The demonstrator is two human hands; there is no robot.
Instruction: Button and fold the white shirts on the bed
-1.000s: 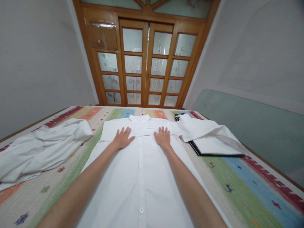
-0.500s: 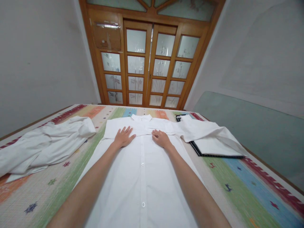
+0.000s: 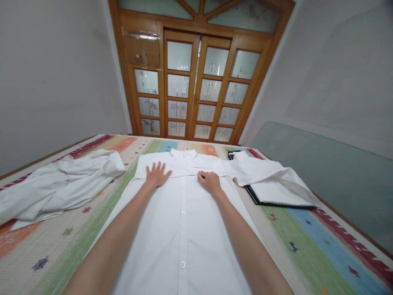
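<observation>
A white button-up shirt (image 3: 166,246) lies front side up, its collar (image 3: 183,153) at the far end and its buttons down the middle. A layer of white cloth lies across its chest and continues to the right as a sleeve (image 3: 260,169). My left hand (image 3: 157,175) rests flat on the left of the chest, fingers spread. To the right of the button line, my right hand (image 3: 209,180) is closed with curled fingers at the lower edge of that cloth layer. Its fingertips are partly hidden.
A crumpled white garment (image 3: 70,180) lies on the left. On the right, folded white cloth (image 3: 276,190) and a black striped item (image 3: 252,194) lie under the sleeve. A patterned, multicoloured cover (image 3: 61,262) is underneath. Wooden glazed doors (image 3: 196,82) stand beyond.
My left hand has shifted slightly left across the chest, fingers still spread. My right hand stays near the same spot, its fingers curled in more. The camera view has tilted slightly.
</observation>
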